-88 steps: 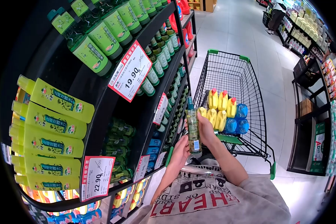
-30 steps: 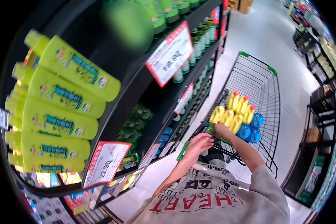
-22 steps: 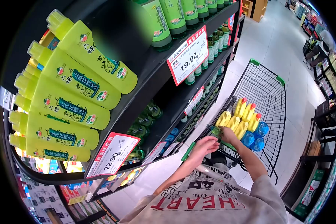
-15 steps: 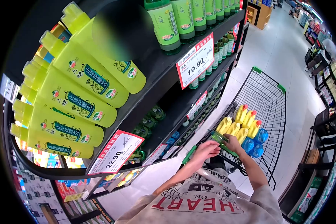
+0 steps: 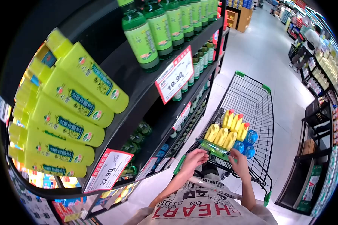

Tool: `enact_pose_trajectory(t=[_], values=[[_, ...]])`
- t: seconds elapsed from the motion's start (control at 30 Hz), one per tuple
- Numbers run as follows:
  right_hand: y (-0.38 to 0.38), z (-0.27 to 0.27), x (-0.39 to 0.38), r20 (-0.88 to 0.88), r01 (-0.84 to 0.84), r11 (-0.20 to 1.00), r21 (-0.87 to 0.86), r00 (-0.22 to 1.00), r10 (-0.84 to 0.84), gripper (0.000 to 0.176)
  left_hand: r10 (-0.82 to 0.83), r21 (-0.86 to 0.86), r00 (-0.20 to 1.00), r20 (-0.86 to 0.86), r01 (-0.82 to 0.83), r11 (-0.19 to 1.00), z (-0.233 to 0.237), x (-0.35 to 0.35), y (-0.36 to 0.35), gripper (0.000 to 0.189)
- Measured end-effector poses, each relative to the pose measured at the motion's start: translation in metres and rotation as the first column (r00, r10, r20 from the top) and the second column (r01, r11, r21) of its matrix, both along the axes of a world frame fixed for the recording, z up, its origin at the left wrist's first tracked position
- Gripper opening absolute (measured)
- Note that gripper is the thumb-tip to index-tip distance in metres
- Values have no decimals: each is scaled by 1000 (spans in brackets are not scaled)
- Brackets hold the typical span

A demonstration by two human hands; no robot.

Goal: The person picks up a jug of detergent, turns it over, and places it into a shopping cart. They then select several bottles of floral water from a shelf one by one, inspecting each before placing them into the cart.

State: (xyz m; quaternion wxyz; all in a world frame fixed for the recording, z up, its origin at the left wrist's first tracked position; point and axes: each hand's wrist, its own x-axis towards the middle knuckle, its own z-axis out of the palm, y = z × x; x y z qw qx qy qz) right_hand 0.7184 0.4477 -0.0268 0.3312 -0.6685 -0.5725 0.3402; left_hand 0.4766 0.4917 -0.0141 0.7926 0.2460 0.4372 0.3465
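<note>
Green bottles [image 5: 214, 148] lie crosswise at the near end of the shopping cart [image 5: 267, 120], beside several yellow bottles [image 5: 229, 140] with red caps. My left hand [image 5: 195, 158] is just below and left of the green bottles, its fingers loosely bent and seemingly empty. At their right end is my right hand [image 5: 238, 162], with thumb and fingers apart; whether it touches a bottle is unclear. Blue-wrapped bottles [image 5: 249, 144] sit right of the yellow ones.
Shelves on the left hold yellow-green bottles [image 5: 82, 103] and green bottles [image 5: 142, 43], with price cards [image 5: 175, 74] along the edges. More shelving [image 5: 308, 150] stands at the right. Further back, a person [image 5: 304, 50] is in the aisle.
The view has shifted, and the cart and shelf goods appear further left. My hands are farther apart, and my right hand has come off the middle of the green bottles to their right end.
</note>
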Motion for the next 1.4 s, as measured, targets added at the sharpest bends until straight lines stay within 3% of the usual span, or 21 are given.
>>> enact_pose_trajectory(t=[0.07,0.13,0.17,0.23,0.27,0.37,0.57,0.63,0.97,1.07,1.17,1.2,1.23,1.27,1.3,1.37,1.4], values=[[-30,20,-1,95,3,1000,9,995,-3,41,-47,8,997,-61,48,999,3,1,0,20],[-55,26,-1,-66,105,991,-88,992,-111,50,-157,47,977,-147,165,985,-7,3,-1,19],[-66,22,-1,1,117,991,-70,993,-117,55,-240,81,942,-234,265,961,-16,5,-4,18],[-78,15,-2,140,88,996,28,986,-91,55,-284,124,928,-239,320,939,-22,8,-8,17],[-81,15,-8,253,123,990,68,958,-136,42,-339,136,900,-274,385,913,-22,9,-8,17],[-70,-3,-3,333,111,993,47,935,-121,31,-424,109,845,-326,479,871,-17,14,-3,16],[-55,1,-4,265,191,980,64,943,-201,30,-421,60,861,-286,455,889,-20,20,12,14],[-48,-2,0,281,156,988,-1,948,-150,30,-447,60,842,-301,485,873,-23,23,22,14],[-4,-13,28,286,125,991,41,949,-132,29,-450,-2,829,-333,477,879,-18,46,64,18],[11,-13,39,288,125,992,30,949,-128,25,-400,116,845,-354,464,878,-27,55,74,20],[26,-15,48,247,136,990,24,959,-138,24,-235,380,696,-679,606,699,-22,62,79,22],[33,0,54,313,53,993,-103,950,-19,28,-221,383,694,-685,601,702,-18,66,84,22],[43,17,60,304,41,994,-98,952,-10,28,-210,397,658,-723,644,654,-16,69,88,22],[55,37,65,22,-5,989,-148,1000,9,34,-198,402,620,-759,686,606,-15,71,90,23],[68,52,70,-262,-65,980,-185,965,15,43,-189,398,616,-765,682,614,-14,72,92,23],[103,73,71,-10,-212,974,77,977,213,62,-271,354,633,-725,679,643,-14,75,101,23],[122,89,65,-104,-204,974,102,971,214,58,-302,334,635,-711,683,650,-15,77,107,23]])
